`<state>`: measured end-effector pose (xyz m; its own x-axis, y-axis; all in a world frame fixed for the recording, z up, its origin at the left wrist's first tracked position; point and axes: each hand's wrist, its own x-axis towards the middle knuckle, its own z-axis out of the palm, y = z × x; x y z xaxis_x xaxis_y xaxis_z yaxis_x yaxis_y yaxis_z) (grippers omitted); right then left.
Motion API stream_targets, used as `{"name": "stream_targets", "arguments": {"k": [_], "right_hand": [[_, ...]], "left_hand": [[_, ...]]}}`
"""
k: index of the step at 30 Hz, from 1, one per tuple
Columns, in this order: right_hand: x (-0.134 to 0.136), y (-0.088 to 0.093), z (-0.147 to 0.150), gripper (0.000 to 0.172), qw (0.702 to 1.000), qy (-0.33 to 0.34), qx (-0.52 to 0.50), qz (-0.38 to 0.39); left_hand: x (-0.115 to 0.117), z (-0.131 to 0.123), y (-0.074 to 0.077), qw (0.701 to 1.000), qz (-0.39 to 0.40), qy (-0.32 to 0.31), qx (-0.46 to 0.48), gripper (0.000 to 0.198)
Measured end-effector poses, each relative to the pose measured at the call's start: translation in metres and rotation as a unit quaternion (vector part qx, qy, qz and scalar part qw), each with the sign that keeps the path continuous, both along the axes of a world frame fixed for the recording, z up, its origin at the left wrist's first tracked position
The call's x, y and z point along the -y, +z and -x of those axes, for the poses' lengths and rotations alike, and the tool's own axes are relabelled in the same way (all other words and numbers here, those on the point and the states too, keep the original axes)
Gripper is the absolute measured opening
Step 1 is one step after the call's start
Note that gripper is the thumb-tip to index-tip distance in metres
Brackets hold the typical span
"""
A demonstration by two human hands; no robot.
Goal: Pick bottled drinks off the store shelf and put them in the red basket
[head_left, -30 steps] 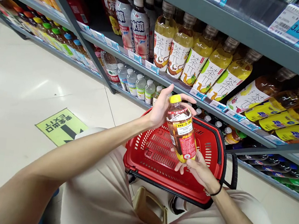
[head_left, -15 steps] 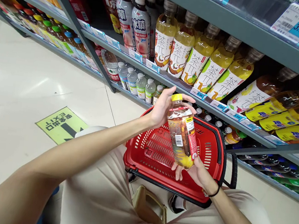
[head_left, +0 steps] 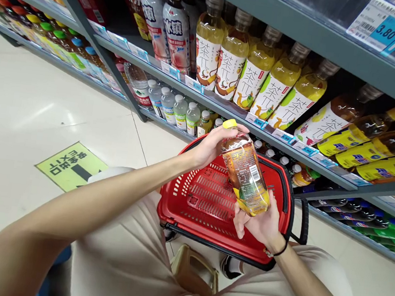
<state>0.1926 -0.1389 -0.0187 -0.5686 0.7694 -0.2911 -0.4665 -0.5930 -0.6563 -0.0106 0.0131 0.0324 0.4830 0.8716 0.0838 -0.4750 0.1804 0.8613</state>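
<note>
A bottle of brown iced tea [head_left: 245, 173] with a yellow cap is held tilted between my two hands, its barcode side toward me. My left hand [head_left: 214, 143] is wrapped round its neck, just below the cap; some of those fingers are hidden behind the bottle. My right hand [head_left: 262, 221] holds the base from below and from the right, with its fingers curled under it. Directly beneath the bottle is a red shopping basket [head_left: 203, 220] with slotted walls and a black handle, resting between my knees.
Shelves ahead hold white-labelled tea bottles [head_left: 231, 68], silver-labelled bottles [head_left: 175, 32] and yellow-labelled bottles [head_left: 366, 152] lying tilted. Small water bottles [head_left: 180, 110] stand on the lower shelf. A green floor sign [head_left: 71, 166] lies left. A beige stool [head_left: 193, 272] is under me.
The bottle has turned about its length, bringing the barcode round to the right and the red label panel out of sight. My left fingers have closed in round the neck.
</note>
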Motion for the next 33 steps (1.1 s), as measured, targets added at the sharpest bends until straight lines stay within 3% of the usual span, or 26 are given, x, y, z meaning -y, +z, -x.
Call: {"name": "stream_targets", "arguments": {"k": [4,10,16,23,28,33], "right_hand": [[-0.003,0.000,-0.001,0.097,0.999,-0.027,-0.010,0.022],[-0.005,-0.008,-0.003,0.101,0.997,-0.054,-0.054,0.023],[-0.007,-0.001,-0.006,0.091,0.998,-0.053,0.014,0.026],[-0.015,0.000,-0.012,0.088,0.987,-0.082,0.119,-0.076],[-0.017,-0.005,-0.017,0.067,0.966,-0.120,0.163,-0.163],[-0.013,-0.016,-0.014,0.052,0.939,-0.130,0.254,-0.193]], "left_hand": [[0.000,0.001,-0.007,0.998,-0.042,0.011,-0.038,0.041],[0.003,0.002,0.000,0.989,-0.122,0.024,-0.081,0.045],[-0.002,0.005,0.000,0.984,-0.117,0.028,-0.129,0.058],[-0.008,0.012,0.003,0.960,-0.208,0.017,-0.188,0.058],[-0.012,0.018,0.001,0.928,-0.231,0.014,-0.292,0.072],[-0.011,0.019,-0.002,0.914,-0.259,0.004,-0.313,0.070]]}}
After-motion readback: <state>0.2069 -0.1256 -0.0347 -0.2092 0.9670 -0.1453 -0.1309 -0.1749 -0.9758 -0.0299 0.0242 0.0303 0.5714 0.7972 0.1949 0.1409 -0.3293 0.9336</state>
